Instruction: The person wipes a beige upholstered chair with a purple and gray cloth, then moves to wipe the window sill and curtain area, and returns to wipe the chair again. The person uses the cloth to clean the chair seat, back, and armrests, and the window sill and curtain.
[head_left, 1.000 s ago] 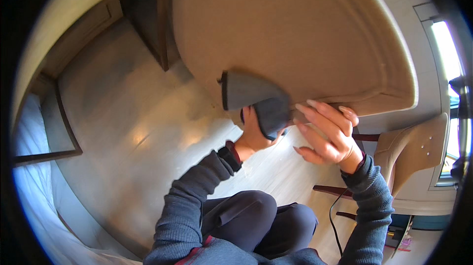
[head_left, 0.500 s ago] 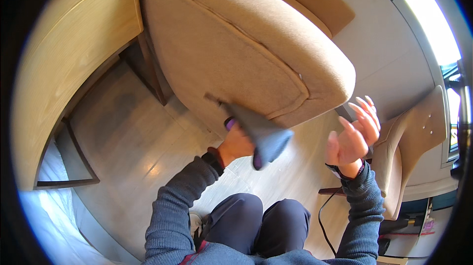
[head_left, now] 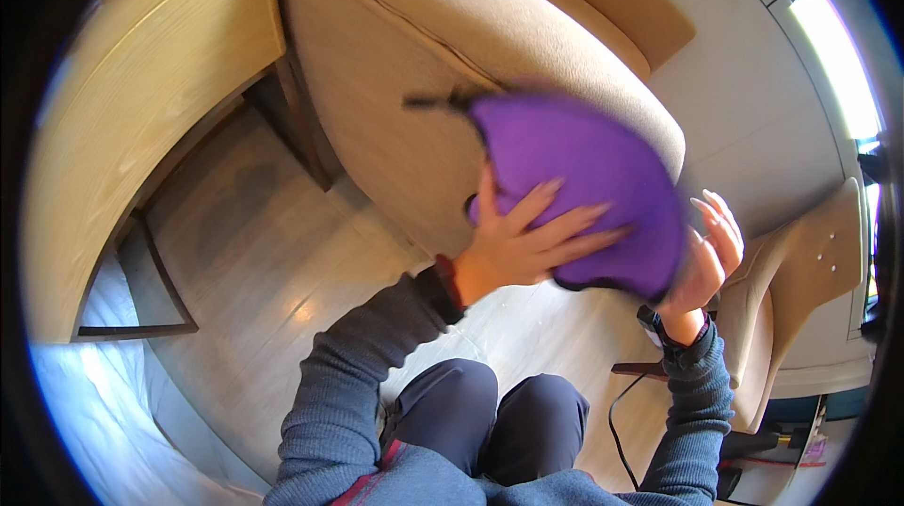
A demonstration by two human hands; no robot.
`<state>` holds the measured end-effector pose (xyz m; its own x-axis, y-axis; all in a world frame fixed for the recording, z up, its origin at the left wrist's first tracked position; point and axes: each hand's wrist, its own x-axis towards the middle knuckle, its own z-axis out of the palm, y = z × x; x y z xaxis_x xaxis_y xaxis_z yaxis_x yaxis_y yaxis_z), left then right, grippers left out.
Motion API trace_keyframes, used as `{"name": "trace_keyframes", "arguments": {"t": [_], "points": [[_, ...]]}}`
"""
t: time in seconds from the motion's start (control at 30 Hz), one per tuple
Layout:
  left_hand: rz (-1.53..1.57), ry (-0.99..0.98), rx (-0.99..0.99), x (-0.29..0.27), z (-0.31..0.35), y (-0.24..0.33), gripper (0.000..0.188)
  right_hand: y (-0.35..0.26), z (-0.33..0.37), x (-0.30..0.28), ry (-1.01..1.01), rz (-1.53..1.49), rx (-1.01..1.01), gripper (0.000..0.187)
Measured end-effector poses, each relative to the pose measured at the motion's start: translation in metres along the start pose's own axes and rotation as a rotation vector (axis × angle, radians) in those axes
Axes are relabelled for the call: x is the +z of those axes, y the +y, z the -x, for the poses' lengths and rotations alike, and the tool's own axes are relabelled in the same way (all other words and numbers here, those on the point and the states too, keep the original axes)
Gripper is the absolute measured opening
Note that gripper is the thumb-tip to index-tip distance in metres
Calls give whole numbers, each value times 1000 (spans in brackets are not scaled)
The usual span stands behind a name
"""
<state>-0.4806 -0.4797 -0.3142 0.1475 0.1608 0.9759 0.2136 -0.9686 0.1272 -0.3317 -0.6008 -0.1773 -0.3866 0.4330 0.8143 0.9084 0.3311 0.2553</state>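
Note:
A purple cloth piece (head_left: 589, 162) with dark edging is raised before me, blurred by motion. From its far left corner sticks out a thin dark strap or tab (head_left: 428, 102). My left hand (head_left: 527, 242) lies across its purple face, fingers spread and stretched out. At its right edge is my right hand (head_left: 702, 266), with the cloth against the palm and the fingers rising beyond it. The right thumb is hidden by the cloth. Behind the piece stands a tan upholstered chair (head_left: 377, 82), its lower corner partly covered.
On the left stands a light wood table (head_left: 169, 64) with dark legs, and clear plastic sheeting (head_left: 104, 402) lies beneath. Another beige chair (head_left: 791, 289) stands at the right. A black cable (head_left: 614, 421) runs along the wooden floor (head_left: 254, 252).
The piece has turned from its grey-blue side to its purple side and moved right and up. My left hand has gone from gripping it to lying spread on it; my right hand now meets its edge.

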Motion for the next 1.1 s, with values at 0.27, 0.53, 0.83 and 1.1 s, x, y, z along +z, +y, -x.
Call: {"name": "trace_keyframes", "arguments": {"t": [0.27, 0.53, 0.83, 1.1], "points": [[475, -949, -726, 4, 316, -50, 50, -9, 54, -14, -162, 80, 127, 24], [154, -1475, -401, -128, 237, -68, 45, 6, 72, -7, -386, -247, 202, 10], [-200, -1833, -312, -149, -16, -64, 31, 44, 6, -79, -512, -412, 390, 18], [174, -1572, -31, -60, -255, 105, 15, 78, -55, -238, -661, -505, 657, 54]]}}
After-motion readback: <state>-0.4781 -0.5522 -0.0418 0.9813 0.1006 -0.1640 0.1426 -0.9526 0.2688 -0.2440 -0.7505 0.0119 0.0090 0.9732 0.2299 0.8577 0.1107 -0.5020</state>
